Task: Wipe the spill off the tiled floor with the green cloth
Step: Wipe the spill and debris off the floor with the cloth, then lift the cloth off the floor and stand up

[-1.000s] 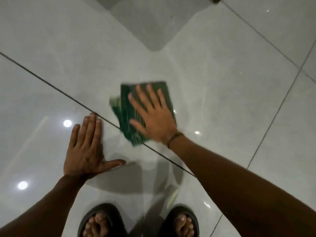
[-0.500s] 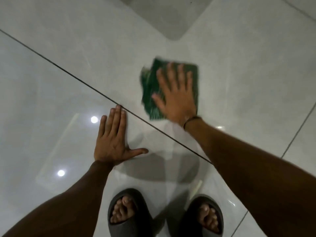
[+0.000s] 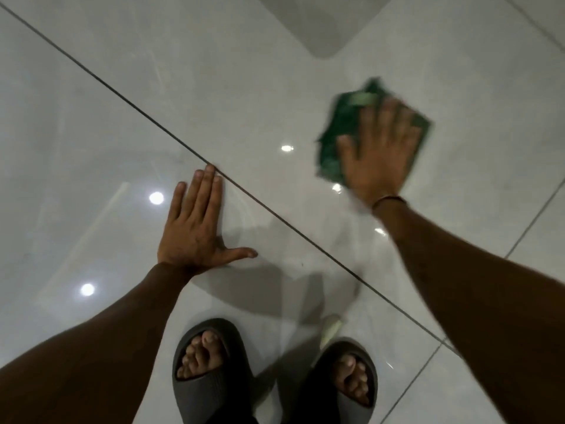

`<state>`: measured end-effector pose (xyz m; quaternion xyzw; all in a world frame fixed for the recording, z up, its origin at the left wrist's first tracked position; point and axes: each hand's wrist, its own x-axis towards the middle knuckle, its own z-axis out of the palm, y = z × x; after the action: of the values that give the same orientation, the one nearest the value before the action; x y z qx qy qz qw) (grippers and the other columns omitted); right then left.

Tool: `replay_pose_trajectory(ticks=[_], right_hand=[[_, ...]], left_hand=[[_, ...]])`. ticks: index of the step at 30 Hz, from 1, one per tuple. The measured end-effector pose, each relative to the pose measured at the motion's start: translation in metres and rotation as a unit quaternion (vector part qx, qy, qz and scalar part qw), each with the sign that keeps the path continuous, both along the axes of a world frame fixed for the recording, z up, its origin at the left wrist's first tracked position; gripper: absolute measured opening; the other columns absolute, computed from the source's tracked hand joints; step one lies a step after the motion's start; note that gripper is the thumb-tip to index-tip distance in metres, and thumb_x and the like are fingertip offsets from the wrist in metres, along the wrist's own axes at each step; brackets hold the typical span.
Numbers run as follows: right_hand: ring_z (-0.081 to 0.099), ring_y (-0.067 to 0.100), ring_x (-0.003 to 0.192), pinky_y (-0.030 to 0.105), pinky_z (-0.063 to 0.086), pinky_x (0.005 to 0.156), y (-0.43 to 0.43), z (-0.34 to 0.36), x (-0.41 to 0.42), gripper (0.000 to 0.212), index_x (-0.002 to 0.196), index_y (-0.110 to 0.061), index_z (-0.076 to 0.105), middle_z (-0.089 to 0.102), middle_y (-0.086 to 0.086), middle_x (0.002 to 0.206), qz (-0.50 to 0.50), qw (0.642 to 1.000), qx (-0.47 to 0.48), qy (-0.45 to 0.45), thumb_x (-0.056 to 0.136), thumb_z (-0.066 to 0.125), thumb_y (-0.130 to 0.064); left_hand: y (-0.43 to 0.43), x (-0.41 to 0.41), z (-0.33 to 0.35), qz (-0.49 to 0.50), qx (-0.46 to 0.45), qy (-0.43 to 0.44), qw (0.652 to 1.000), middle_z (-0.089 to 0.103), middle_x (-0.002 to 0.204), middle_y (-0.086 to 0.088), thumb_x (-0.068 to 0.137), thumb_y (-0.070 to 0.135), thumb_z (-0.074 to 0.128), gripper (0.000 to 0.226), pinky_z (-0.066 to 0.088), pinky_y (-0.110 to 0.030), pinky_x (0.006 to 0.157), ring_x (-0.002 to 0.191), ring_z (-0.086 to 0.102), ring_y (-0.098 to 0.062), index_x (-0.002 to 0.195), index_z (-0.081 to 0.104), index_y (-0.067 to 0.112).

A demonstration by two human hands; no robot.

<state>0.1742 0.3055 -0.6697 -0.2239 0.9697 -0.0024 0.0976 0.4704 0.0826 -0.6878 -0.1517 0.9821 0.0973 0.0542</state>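
The green cloth (image 3: 339,130) lies on the glossy white tiled floor (image 3: 214,87) at the right, blurred by motion. My right hand (image 3: 379,157) is pressed flat on top of it, fingers spread, covering its near half. My left hand (image 3: 195,228) rests flat on the floor at the centre left, fingers together and thumb out, its fingertips touching a dark grout line (image 3: 128,102). No spill is clearly visible on the tiles; faint wet smears show near the right wrist.
My two feet in dark grey slippers (image 3: 211,368) (image 3: 345,381) stand at the bottom centre. Ceiling lights reflect as bright spots (image 3: 156,198). A grey shadowed patch (image 3: 324,22) lies at the top. More grout lines cross at the right.
My right hand has slid the cloth away from the grout line, to the right and farther from me. My left hand has stayed planted on the floor.
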Motion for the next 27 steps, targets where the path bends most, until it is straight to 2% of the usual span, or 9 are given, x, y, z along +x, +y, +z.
replay_pose_trajectory(ticks=[3, 5, 9, 12, 15, 18, 20, 23, 27], right_hand=[[0.014, 0.049, 0.168, 0.070, 0.012, 0.135, -0.030, -0.002, 0.077, 0.078, 0.174, -0.026, 0.023, 0.016, 0.014, 0.183, 0.192, 0.981, -0.024, -0.027, 0.110, 0.028, -0.068], [0.011, 0.043, 0.170, 0.067, 0.016, 0.135, -0.015, 0.003, 0.128, 0.070, 0.174, -0.024, 0.023, 0.014, 0.013, 0.184, 0.230, 0.968, -0.055, -0.078, 0.114, 0.034, -0.057], [0.014, 0.035, 0.171, 0.052, 0.017, 0.139, 0.013, 0.025, 0.161, 0.072, 0.173, -0.014, 0.024, 0.017, 0.015, 0.183, 0.026, 0.970, -0.192, -0.144, 0.111, 0.055, -0.035], [0.042, 0.037, 0.152, 0.054, 0.040, 0.122, 0.006, 0.046, 0.148, 0.075, 0.161, -0.014, 0.040, 0.047, 0.015, 0.162, -0.247, 0.950, -0.129, -0.138, 0.100, 0.073, -0.040], [0.068, 0.035, 0.122, 0.046, 0.057, 0.104, -0.008, 0.081, 0.124, 0.033, 0.128, -0.013, 0.068, 0.074, 0.012, 0.128, -0.385, 0.867, -0.170, -0.266, 0.099, 0.078, -0.026], [0.077, 0.032, 0.105, 0.046, 0.065, 0.101, -0.016, 0.140, 0.102, 0.011, 0.105, -0.009, 0.077, 0.080, 0.011, 0.110, -0.460, 0.784, -0.248, -0.335, 0.097, 0.080, -0.016], [0.078, 0.033, 0.106, 0.051, 0.065, 0.101, -0.018, 0.195, 0.088, 0.020, 0.115, -0.002, 0.077, 0.080, 0.015, 0.114, -0.478, 0.747, -0.295, -0.356, 0.097, 0.080, -0.012], [0.076, 0.034, 0.113, 0.054, 0.063, 0.104, -0.020, 0.316, 0.055, 0.021, 0.119, 0.002, 0.073, 0.078, 0.018, 0.122, -0.465, 0.713, -0.345, -0.394, 0.099, 0.075, -0.005], [0.073, 0.031, 0.100, 0.044, 0.064, 0.086, -0.036, 0.476, -0.012, 0.020, 0.122, 0.003, 0.068, 0.075, 0.025, 0.119, -0.425, 0.707, -0.376, -0.423, 0.102, 0.071, 0.001]], left_hand=[[0.006, -0.003, 0.015, 0.003, 0.022, -0.025, 0.999, 0.008, 0.187, -0.024, 0.078, 0.108, 0.031, 0.148, 0.009, -0.060, 0.142, 0.175, 0.009, -0.041, 0.176, 0.012, -0.002], [0.020, -0.011, 0.031, 0.080, 0.053, -0.028, 0.995, 0.026, 0.182, -0.026, 0.090, 0.098, 0.015, 0.130, 0.024, -0.059, 0.137, 0.169, 0.028, -0.043, 0.172, 0.027, -0.003], [0.079, -0.041, 0.063, 0.245, 0.107, -0.039, 0.963, 0.060, 0.138, -0.019, 0.102, 0.083, 0.036, 0.088, 0.054, -0.051, 0.099, 0.122, 0.059, -0.037, 0.143, 0.057, 0.008], [0.116, -0.075, 0.077, 0.307, 0.205, -0.096, 0.924, 0.064, 0.138, -0.014, 0.106, 0.051, 0.063, 0.055, 0.059, -0.046, 0.100, 0.126, 0.061, -0.032, 0.142, 0.060, 0.010], [0.119, -0.095, 0.103, 0.398, 0.336, -0.132, 0.843, 0.074, 0.138, -0.015, 0.109, 0.031, 0.066, 0.038, 0.064, -0.050, 0.104, 0.125, 0.072, -0.034, 0.139, 0.068, 0.007], [0.103, -0.103, 0.167, 0.485, 0.456, -0.077, 0.742, 0.077, 0.135, -0.014, 0.109, 0.023, 0.067, 0.033, 0.067, -0.054, 0.102, 0.123, 0.075, -0.036, 0.138, 0.070, 0.007], [0.088, -0.109, 0.221, 0.502, 0.493, -0.050, 0.708, 0.078, 0.127, -0.008, 0.110, 0.021, 0.066, 0.027, 0.071, -0.042, 0.087, 0.118, 0.075, -0.031, 0.133, 0.071, 0.009], [0.059, -0.131, 0.330, 0.486, 0.523, -0.023, 0.699, 0.077, 0.105, 0.006, 0.110, 0.014, 0.065, 0.016, 0.062, -0.013, 0.060, 0.100, 0.074, -0.019, 0.124, 0.073, 0.014], [0.014, -0.191, 0.483, 0.434, 0.555, -0.022, 0.709, 0.079, 0.113, -0.006, 0.108, 0.008, 0.067, 0.026, 0.065, -0.017, 0.069, 0.092, 0.076, -0.016, 0.132, 0.074, 0.001]])
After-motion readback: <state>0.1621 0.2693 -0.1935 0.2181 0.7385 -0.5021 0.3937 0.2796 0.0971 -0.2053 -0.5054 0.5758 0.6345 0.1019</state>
